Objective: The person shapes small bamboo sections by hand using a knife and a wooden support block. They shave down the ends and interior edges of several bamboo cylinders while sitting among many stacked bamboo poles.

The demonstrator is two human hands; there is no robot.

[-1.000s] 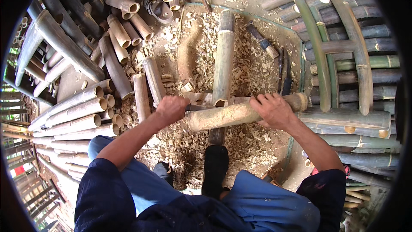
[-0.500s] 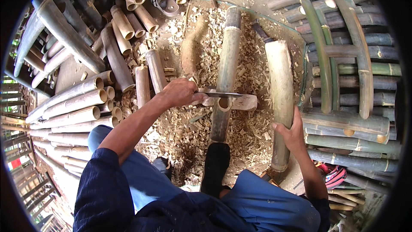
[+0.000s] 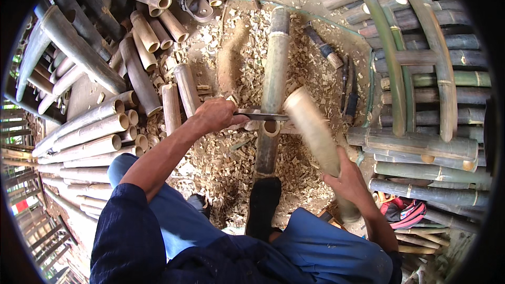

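Observation:
My left hand [image 3: 218, 114] is closed round the handle of a knife [image 3: 269, 117], whose blade lies across a thick bamboo pole [image 3: 278, 60] at the far rim of a round hole. My right hand [image 3: 349, 180] grips a pale, worn bamboo club [image 3: 310, 123]. The club tilts to the left, slightly blurred, and its upper end is close to the knife's tip; whether they touch I cannot tell. Beneath the pole is a wooden block [image 3: 291, 128], mostly hidden by the pole and club. My dark-shod foot [image 3: 264, 200] presses on the pole's near end.
Wood chips [image 3: 236, 163] cover the ground. Two wrapped-handled tools [image 3: 322, 47] lie at the far right, near more dark tools [image 3: 350, 92]. Cut bamboo lengths [image 3: 92, 126] are stacked at left; a bamboo frame [image 3: 421, 59] rests on poles at right. A sandal [image 3: 197, 6] lies at the back.
The club has swung from upright at the right to a leftward tilt, its upper end now near the knife. Tools behind it have come into sight. My left hand still holds the knife across the pole.

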